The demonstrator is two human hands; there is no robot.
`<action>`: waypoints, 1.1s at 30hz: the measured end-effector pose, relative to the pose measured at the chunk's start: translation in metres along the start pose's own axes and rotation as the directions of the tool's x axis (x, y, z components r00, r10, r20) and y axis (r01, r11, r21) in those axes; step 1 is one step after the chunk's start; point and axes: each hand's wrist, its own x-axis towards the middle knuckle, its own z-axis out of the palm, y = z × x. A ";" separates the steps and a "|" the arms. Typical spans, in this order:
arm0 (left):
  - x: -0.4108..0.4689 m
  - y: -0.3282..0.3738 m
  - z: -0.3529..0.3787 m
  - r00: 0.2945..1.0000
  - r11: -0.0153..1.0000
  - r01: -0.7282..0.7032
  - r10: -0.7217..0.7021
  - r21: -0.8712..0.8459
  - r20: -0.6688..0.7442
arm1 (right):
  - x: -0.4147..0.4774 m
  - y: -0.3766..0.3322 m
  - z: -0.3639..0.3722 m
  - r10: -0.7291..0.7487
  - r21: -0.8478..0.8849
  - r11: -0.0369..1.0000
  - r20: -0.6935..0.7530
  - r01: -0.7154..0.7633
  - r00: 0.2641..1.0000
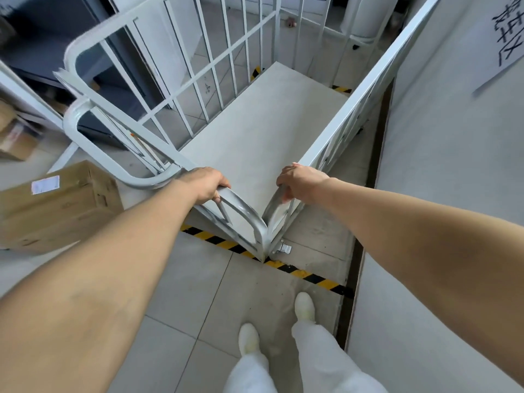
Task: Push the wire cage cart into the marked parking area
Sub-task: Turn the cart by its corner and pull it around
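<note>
The white wire cage cart [263,131] stands straight ahead, its grey deck bare and its barred sides rising left, right and far. My left hand [205,184] is closed over the top rail of the near left gate. My right hand [302,181] is closed over the top rail of the near right side. The two rails meet in a corner between my hands. Yellow-and-black floor tape [309,275] runs under that near corner, and more such tape [341,88] shows beyond the cart's far end. One caster [285,248] sits just past the near tape.
A grey wall [442,194] with a handwritten paper sign [507,38] runs close along the cart's right side. A cardboard box [56,205] lies on the tiled floor at my left, with shelving and more boxes [17,131] behind it. My feet [275,324] stand behind the tape.
</note>
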 end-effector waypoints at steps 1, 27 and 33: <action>0.001 0.002 -0.001 1.000 1.000 0.006 -0.006 0.003 0.000 | 0.001 0.002 -0.001 -0.012 -0.004 1.000 0.009 0.012 1.000; 0.016 0.006 0.008 0.996 0.999 -0.028 0.026 -0.024 -0.080 | -0.001 0.005 -0.015 0.136 0.025 0.990 0.110 -0.139 0.985; 0.012 0.007 0.009 0.994 0.999 -0.034 0.031 -0.031 -0.107 | -0.004 0.000 -0.017 0.152 0.002 0.988 0.100 -0.153 0.983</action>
